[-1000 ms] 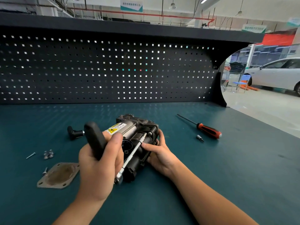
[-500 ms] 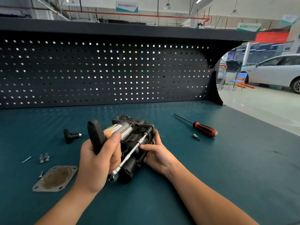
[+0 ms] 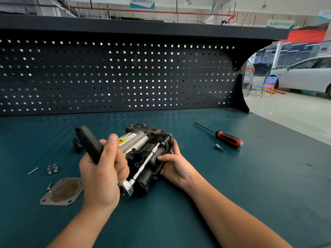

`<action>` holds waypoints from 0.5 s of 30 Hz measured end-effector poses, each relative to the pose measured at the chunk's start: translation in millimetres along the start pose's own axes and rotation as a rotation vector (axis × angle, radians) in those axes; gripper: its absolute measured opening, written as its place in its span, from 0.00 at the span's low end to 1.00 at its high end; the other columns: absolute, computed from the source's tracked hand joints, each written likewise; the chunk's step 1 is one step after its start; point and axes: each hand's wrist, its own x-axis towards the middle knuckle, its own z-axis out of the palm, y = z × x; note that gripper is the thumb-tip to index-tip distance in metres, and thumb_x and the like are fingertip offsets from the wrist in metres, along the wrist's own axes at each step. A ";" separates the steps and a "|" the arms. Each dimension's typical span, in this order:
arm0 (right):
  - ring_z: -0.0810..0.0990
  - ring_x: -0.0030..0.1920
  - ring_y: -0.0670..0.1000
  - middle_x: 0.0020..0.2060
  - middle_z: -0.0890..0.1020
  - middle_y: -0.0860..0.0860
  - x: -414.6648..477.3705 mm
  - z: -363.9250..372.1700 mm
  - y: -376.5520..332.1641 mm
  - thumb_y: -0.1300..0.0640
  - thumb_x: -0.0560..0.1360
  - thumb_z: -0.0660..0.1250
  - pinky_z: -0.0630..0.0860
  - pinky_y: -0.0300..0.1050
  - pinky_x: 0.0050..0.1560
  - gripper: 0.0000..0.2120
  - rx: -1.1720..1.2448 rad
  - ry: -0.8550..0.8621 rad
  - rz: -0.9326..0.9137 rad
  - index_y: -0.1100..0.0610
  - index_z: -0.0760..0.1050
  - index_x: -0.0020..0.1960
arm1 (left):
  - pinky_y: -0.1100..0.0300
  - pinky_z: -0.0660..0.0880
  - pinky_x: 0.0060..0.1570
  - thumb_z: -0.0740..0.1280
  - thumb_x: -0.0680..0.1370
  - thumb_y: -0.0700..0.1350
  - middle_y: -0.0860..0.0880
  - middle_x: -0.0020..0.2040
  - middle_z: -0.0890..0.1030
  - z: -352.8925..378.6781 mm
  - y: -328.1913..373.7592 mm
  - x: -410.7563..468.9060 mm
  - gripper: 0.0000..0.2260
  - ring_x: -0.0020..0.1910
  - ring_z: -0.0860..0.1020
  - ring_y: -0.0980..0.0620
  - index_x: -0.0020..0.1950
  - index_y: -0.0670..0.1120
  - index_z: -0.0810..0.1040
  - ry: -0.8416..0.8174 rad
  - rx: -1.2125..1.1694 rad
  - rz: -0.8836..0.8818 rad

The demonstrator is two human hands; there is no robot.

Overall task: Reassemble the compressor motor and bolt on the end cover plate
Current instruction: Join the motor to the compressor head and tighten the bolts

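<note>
Ratchet point(image 3: 142, 166) across compressor point(image 3: 157, 135); cover plate point(image 3: 61, 194), bolts point(image 3: 52, 169) to left; screwdriver point(image 3: 229, 138) to right.

Bright, even overhead workshop light; soft shadows on bench point(image 3: 250, 176); pegboard point(image 3: 125, 77) backlit (holes glinting); edges bowed, centre sharp.

I'm at a bench point(image 3: 259, 185) in a car workshop. Its back is a black pegboard point(image 3: 116, 77) under a shelf point(image 3: 143, 31). A screwdriver point(image 3: 228, 138), a bit point(image 3: 219, 147) and loose bolts point(image 3: 52, 169) lie on the teal top. Past the bench end a white car point(image 3: 304, 76) stands on a bare floor point(image 3: 286, 115), with a red pipe point(image 3: 161, 12) and hanging lamps point(image 3: 188, 1) overhead.
</note>
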 end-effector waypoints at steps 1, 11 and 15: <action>0.79 0.47 0.56 0.53 0.77 0.56 0.0 -0.1 0.1 0.80 0.70 0.51 0.75 0.57 0.50 0.36 0.001 0.001 -0.001 0.45 0.64 0.64 | 0.72 0.54 0.21 0.60 0.74 0.49 0.56 0.19 0.58 0.8 0.2 -0.2 0.21 0.16 0.54 0.59 0.21 0.52 0.62 0.001 -0.003 -0.001; 0.81 0.43 0.54 0.49 0.79 0.55 -1.7 -0.6 -0.6 0.80 0.70 0.51 0.78 0.53 0.45 0.34 0.025 0.005 0.005 0.43 0.68 0.58 | 0.71 0.57 0.21 0.61 0.74 0.49 0.56 0.19 0.60 5.7 -2.9 -2.8 0.19 0.17 0.56 0.59 0.23 0.52 0.64 0.018 0.042 0.007; 0.81 0.44 0.55 0.49 0.80 0.54 -1.4 -0.8 -1.1 0.80 0.70 0.52 0.77 0.54 0.47 0.34 0.023 0.014 0.000 0.43 0.68 0.58 | 0.70 0.56 0.20 0.67 0.74 0.50 0.56 0.19 0.60 9.6 0.2 -2.3 0.21 0.17 0.56 0.59 0.24 0.51 0.63 0.075 0.017 -0.019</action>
